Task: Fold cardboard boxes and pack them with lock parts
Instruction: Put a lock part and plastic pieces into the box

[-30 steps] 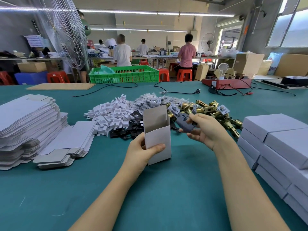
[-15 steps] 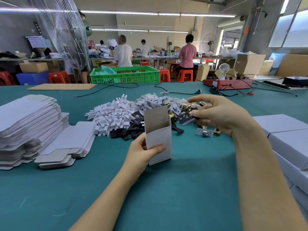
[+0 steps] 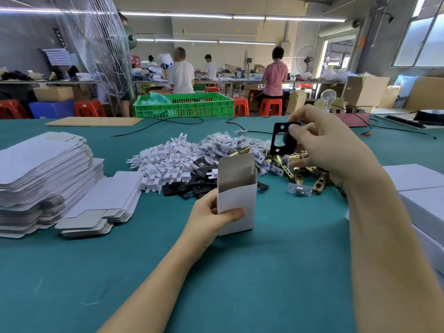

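left hand (image 3: 211, 217) gripping box (image 3: 236, 200), right hand (image 3: 326, 145) raised

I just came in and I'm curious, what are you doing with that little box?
A person is packing lock parts. The left hand holds an open white box upright on the green table. The right hand pinches a black plate above the parts pile. It isn't in the box yet.

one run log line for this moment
left hand: holds open box upright | right hand: pinches black plate above parts pile | plate not yet boxed
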The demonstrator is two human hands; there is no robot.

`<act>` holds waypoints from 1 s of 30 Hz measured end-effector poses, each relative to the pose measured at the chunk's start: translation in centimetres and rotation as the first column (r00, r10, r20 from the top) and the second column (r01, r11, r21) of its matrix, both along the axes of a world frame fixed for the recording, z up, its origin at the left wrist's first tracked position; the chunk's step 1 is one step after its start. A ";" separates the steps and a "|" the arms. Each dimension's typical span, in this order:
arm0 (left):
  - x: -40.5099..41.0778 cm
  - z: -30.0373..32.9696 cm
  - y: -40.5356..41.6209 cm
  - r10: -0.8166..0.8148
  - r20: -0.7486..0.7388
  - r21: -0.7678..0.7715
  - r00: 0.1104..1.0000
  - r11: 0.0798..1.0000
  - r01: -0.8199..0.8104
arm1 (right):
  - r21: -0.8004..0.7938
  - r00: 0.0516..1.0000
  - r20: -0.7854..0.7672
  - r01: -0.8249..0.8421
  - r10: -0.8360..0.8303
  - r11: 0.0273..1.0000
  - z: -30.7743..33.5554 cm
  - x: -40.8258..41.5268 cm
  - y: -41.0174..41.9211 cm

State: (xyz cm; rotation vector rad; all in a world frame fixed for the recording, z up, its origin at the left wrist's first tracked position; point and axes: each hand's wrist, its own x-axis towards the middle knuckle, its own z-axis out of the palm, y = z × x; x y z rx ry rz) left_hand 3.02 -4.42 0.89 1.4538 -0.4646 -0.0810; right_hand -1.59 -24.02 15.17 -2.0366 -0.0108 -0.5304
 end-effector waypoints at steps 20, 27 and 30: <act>0.1 0.1 0.0 -0.022 -0.049 -0.046 0.999 0.999 0.020 | -0.495 0.961 -0.010 -0.246 0.277 0.833 -0.4 0.7 5.2; 0.1 -0.1 0.0 -0.037 -0.028 -0.036 0.999 0.999 0.036 | -0.621 0.988 -0.016 -0.129 0.153 0.773 -1.0 1.2 5.3; 0.2 -0.2 0.0 -0.038 -0.033 -0.034 0.999 0.999 0.037 | -0.662 0.989 -0.058 -0.142 0.139 0.736 -1.1 1.2 5.6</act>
